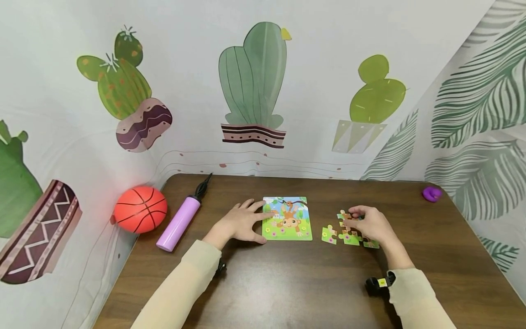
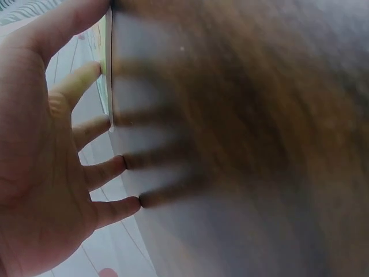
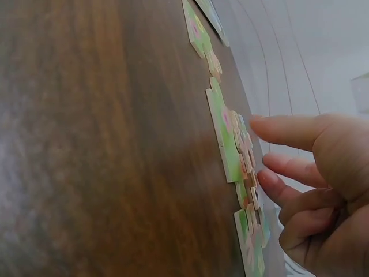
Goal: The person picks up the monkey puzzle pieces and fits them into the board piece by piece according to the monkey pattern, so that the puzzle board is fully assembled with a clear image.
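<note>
A square monkey picture board (image 1: 292, 233) lies flat on the table in the head view. My left hand (image 1: 243, 223) is spread at its left side, index finger over the picture and thumb by its lower left corner. In the left wrist view the fingertips of the left hand (image 2: 52, 150) meet the tabletop. My right hand (image 1: 371, 224) hovers over a cluster of jigsaw pieces (image 1: 351, 240) to the right of the board. From the right wrist, the right hand (image 3: 323, 190) has its thumb and fingers apart, tips close over the jigsaw pieces (image 3: 230, 147), with nothing visible between them.
On the brown table (image 1: 296, 283), a purple pump (image 1: 179, 224) with a black nozzle lies left of the left hand. Beside it sits an orange basketball (image 1: 141, 209). A small purple object (image 1: 432, 194) is at the far right corner. A cactus-print cloth (image 1: 312, 91) hangs behind.
</note>
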